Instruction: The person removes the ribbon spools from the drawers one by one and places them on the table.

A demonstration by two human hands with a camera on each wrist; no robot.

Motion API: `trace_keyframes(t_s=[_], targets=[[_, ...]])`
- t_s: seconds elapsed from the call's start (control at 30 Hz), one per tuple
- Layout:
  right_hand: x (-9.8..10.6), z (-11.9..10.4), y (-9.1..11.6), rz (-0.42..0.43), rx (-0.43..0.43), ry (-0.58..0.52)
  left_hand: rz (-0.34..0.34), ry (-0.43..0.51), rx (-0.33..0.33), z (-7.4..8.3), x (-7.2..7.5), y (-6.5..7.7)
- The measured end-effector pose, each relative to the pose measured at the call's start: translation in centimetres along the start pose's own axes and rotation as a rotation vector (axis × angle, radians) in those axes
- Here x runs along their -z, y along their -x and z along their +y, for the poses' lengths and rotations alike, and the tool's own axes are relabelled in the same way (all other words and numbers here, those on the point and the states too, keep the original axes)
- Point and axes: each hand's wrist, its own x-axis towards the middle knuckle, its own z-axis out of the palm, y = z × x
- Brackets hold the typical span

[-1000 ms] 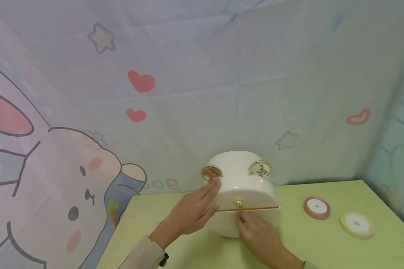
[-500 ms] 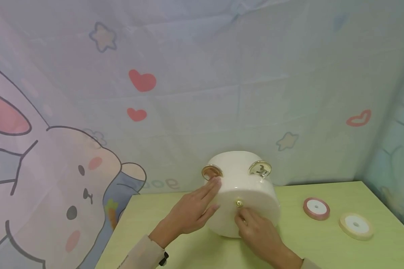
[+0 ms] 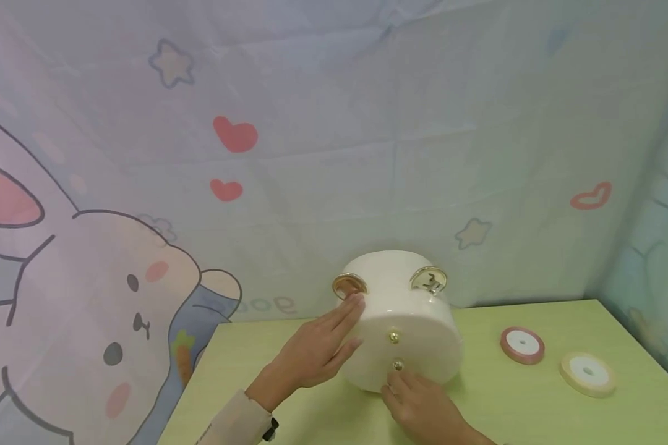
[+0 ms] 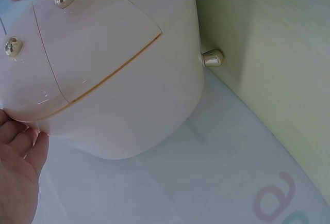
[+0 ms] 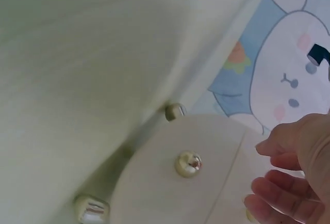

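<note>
Flat left hand [image 3: 317, 352] presses straight fingers against the left side of the white round box [image 3: 406, 321] at lower centre of the green table [image 3: 534, 408]. Right hand [image 3: 420, 405], fingers loosely extended, touches just below the lower gold knob [image 3: 398, 365], holding nothing.

A cream-white box [image 5: 170, 188] with rounded sides fills the lower middle of the right wrist view, a round gold knob [image 5: 188, 164] on its front. Two shiny metal feet [image 5: 176, 111] stand against the pale green table [image 5: 77, 69]. At the right edge, the right hand [image 5: 296, 175] hangs with loosely curled fingers beside the box front, holding nothing. Behind hangs a cartoon rabbit cloth [image 5: 289, 74].
</note>
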Motion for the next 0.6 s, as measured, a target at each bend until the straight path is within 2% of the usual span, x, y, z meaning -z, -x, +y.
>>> trace_keyframes(t_s=[0.17, 0.3, 0.37, 0.6], targets=[[-0.2, -0.6, 1.0, -0.142, 0.059, 0.003, 0.011, 0.003, -0.009, -0.1, -0.1, 0.0], [-0.8, -0.7, 1.6, -0.205, 0.069, 0.040, 0.030, -0.005, -0.022, -0.2, -0.2, 0.1], [-1.2, -0.6, 1.9, -0.211, 0.066, 0.068, 0.032, -0.006, -0.021, -0.2, -0.2, 0.1], [-2.1, 0.1, 2.6, -0.154, 0.062, 0.116, 0.018, 0.000, -0.013, -0.1, 0.0, 0.1]])
